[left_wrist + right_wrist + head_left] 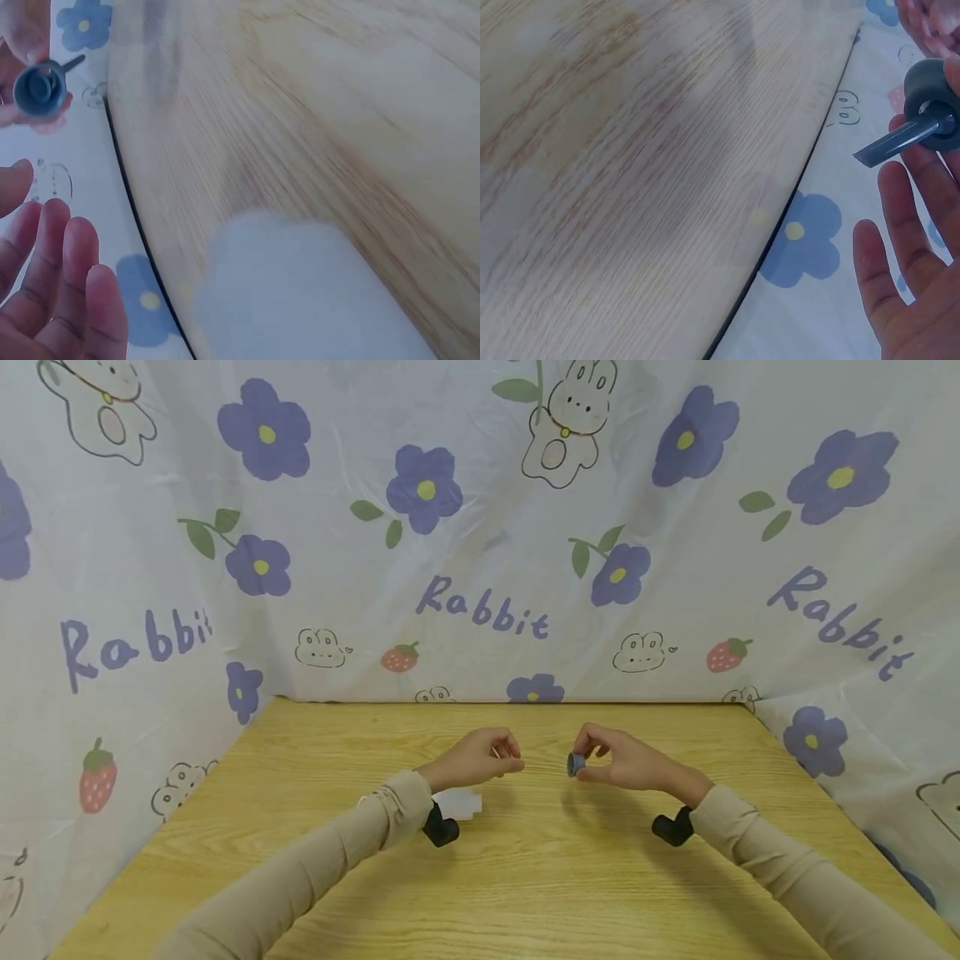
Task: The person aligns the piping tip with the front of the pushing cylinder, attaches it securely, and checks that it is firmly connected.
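My right hand pinches a small blue-grey cap with a spout between thumb and fingers, held above the table. In the right wrist view the spout is a thin tube with a slanted end, standing out from the round cap. The left wrist view shows the cap's hollow round side. Facing it across a small gap, my left hand holds nothing, its fingers loosely bent. Below the left wrist lies a white object, partly hidden by the arm and blurred in the left wrist view.
A light wood-grain table lies under both hands. White cloth printed with flowers and rabbits hangs behind it and at both sides. Black camera mounts sit under each wrist.
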`<control>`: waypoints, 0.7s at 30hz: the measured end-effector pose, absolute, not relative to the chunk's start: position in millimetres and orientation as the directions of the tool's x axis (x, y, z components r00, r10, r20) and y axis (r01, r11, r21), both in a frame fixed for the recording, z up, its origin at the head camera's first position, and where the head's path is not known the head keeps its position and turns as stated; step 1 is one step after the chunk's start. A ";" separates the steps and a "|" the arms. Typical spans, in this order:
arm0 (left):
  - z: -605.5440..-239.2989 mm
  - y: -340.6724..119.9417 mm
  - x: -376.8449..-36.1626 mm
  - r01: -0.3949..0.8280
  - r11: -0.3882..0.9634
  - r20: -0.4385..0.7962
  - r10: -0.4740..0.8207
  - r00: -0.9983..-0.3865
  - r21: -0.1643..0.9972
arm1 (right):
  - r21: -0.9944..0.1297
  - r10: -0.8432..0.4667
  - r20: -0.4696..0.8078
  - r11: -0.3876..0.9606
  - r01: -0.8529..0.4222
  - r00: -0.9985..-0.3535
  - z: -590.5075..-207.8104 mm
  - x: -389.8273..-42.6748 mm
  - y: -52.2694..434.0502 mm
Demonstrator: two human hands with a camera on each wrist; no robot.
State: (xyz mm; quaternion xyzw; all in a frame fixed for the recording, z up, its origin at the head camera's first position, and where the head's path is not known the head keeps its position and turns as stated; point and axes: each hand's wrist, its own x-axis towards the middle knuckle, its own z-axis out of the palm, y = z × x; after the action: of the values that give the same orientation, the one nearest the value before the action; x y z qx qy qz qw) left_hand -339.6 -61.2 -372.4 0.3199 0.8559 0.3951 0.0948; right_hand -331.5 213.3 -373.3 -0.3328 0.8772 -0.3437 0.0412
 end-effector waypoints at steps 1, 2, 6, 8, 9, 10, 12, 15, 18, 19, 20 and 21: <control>-374.9 -66.4 -340.6 0.468 0.479 0.088 0.622 -0.778 0.742 | -0.634 -0.615 0.152 0.540 -0.554 -0.774 -373.7 -331.4 213.2; -376.4 -71.4 -341.1 0.467 0.478 0.087 0.623 -0.777 0.744 | -0.636 -0.618 0.149 0.538 -0.553 -0.772 -374.0 -331.3 213.1; -381.2 -90.7 -344.0 0.476 0.486 0.072 0.640 -0.765 0.733 | -0.635 -0.620 0.144 0.540 -0.552 -0.771 -375.1 -331.0 212.6; -381.6 -100.7 -345.1 0.480 0.495 0.059 0.649 -0.759 0.724 | -0.633 -0.619 0.145 0.541 -0.554 -0.772 -375.0 -330.7 212.3; -382.6 -105.9 -346.1 0.478 0.497 0.052 0.652 -0.757 0.724 | -0.634 -0.619 0.145 0.542 -0.553 -0.772 -374.9 -330.6 212.2; -383.3 -111.4 -346.8 0.478 0.499 0.048 0.653 -0.755 0.723 | -0.633 -0.619 0.144 0.542 -0.553 -0.772 -374.7 -330.4 212.1; -384.6 -122.5 -348.1 0.474 0.509 0.041 0.649 -0.760 0.719 | -0.636 -0.619 0.140 0.542 -0.549 -0.773 -373.9 -330.0 212.1; -386.0 -138.8 -347.9 0.477 0.536 0.041 0.633 -0.773 0.697 | -0.639 -0.618 0.139 0.541 -0.547 -0.774 -373.7 -330.2 212.6; -388.3 -153.8 -346.5 0.476 0.565 0.037 0.617 -0.786 0.674 | -0.638 -0.617 0.138 0.543 -0.547 -0.774 -374.5 -331.5 213.1; -389.2 -158.3 -345.6 0.471 0.568 0.033 0.615 -0.788 0.674 | -0.638 -0.619 0.139 0.541 -0.548 -0.773 -375.0 -332.1 213.1; -390.8 -162.8 -345.3 0.469 0.569 0.031 0.614 -0.789 0.675 | -0.636 -0.621 0.136 0.542 -0.549 -0.772 -375.6 -332.6 213.0; -392.1 -167.2 -344.7 0.461 0.571 0.022 0.612 -0.790 0.680 | -0.638 -0.623 0.134 0.541 -0.548 -0.771 -375.9 -333.0 212.6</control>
State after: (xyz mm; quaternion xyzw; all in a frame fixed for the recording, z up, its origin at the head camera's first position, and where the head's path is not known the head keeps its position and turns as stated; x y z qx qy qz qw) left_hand -344.7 -167.2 -392.1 0.3050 0.8795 0.3487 0.1085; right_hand -333.0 212.6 -375.9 -0.3342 0.8760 -0.3435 0.0546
